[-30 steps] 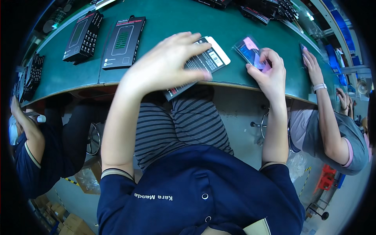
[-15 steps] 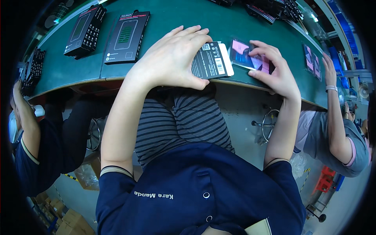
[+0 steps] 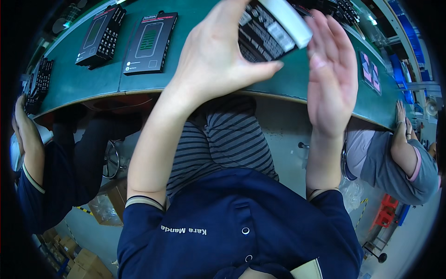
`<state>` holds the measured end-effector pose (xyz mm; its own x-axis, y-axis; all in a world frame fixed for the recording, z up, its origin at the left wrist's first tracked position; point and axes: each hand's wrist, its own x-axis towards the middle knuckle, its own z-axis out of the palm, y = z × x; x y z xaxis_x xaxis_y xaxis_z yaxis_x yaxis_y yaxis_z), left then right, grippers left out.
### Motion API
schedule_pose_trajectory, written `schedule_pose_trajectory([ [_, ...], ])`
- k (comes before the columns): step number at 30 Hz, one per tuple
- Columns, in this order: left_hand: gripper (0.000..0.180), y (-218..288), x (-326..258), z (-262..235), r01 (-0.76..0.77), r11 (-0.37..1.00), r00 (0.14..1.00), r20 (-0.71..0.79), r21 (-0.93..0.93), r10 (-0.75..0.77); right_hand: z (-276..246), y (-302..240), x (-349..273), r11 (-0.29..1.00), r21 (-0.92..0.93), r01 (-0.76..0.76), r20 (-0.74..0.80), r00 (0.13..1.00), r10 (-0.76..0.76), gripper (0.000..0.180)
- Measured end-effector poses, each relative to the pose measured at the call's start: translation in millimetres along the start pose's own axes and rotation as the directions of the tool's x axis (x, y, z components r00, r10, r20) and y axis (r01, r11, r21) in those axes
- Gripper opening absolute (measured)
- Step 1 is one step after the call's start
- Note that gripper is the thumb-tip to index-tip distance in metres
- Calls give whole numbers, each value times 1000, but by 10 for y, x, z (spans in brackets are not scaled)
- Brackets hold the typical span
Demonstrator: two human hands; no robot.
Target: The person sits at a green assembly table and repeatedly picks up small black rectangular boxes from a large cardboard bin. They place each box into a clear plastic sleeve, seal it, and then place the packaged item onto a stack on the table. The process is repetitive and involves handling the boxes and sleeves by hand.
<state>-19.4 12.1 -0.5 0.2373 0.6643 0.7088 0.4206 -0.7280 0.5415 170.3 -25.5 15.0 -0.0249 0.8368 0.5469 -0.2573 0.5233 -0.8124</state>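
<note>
My left hand (image 3: pixel 216 56) is wrapped round a small black cardboard box (image 3: pixel 265 37) with white print, lifted above the green table and tilted. The box's white end (image 3: pixel 292 21) faces right, towards my other hand. Its far side runs behind my fingers and out at the top of the picture. Beside that white end, my right hand (image 3: pixel 332 79) is raised with its fingers stretched upward and its palm towards the box. I see nothing held in it. Whether the fingertips touch the box I cannot tell. The box is blurred by motion.
Two black battery boxes (image 3: pixel 151 44) (image 3: pixel 100 37) rest on the green table (image 3: pixel 195 21) at the left. More black boxes (image 3: pixel 337 10) lie at the back right. Pink-and-dark flat packs (image 3: pixel 370 74) lie far right, near a co-worker's hands (image 3: pixel 402 116). Another person sits at the left.
My left hand has lifted the box up and to the right, tilting it. My right hand has opened and turned upward; the shiny pink-and-blue flat pack it held is out of sight.
</note>
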Motion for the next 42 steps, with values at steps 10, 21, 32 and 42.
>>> schedule_pose_trajectory([
  [10,26,340,48,187,15,397,884,-174,-918,-434,344,431,85,923,-81,377,-27,925,-380,21],
  [21,31,154,-46,188,-115,703,913,-354,-702,-204,345,324,-1,976,27,217,-27,976,-216,38],
  [32,73,124,-293,-435,594,340,710,275,-729,-648,375,459,43,504,-301,810,713,542,-445,21],
  [42,81,-263,-399,-760,342,569,901,-89,748,-425,-496,1102,1250,-349,-826,442,537,805,-252,36],
])
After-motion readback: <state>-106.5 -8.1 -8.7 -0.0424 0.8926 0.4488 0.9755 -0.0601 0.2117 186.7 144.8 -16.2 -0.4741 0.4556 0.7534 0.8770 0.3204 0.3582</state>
